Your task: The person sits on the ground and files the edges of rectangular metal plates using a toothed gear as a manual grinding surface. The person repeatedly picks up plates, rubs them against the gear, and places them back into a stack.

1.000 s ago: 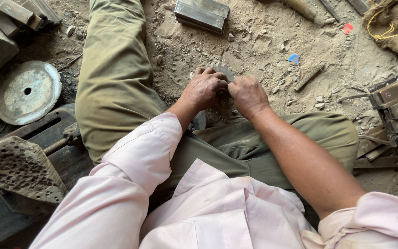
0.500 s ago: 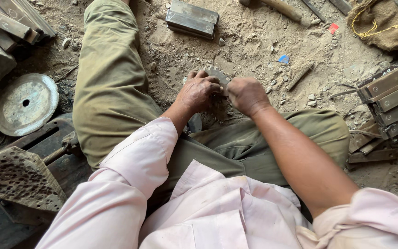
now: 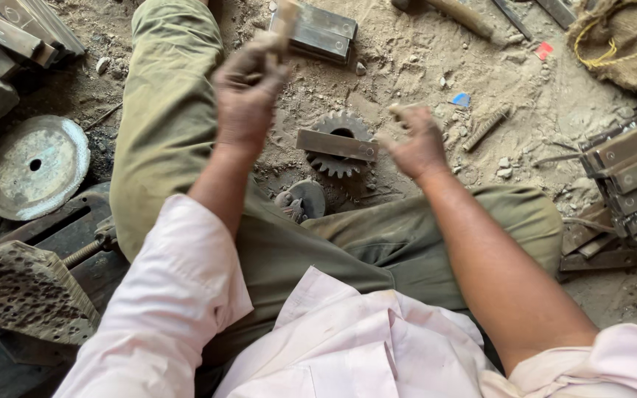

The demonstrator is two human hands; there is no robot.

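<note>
Open sand past the gear point(image 3: 342, 140) (metal bars point(image 3: 628, 173) crowding right)

Toothed steel gear point(image 3: 340, 144), dark, dusty, flat on sandy floor at upper centre of frame. Flat rectangular metal bar point(image 3: 335, 145) laid across gear face, nearly level. Pale wooden handle point(image 3: 284, 23), upright, top centre, lower end hidden in closed fist.
</note>
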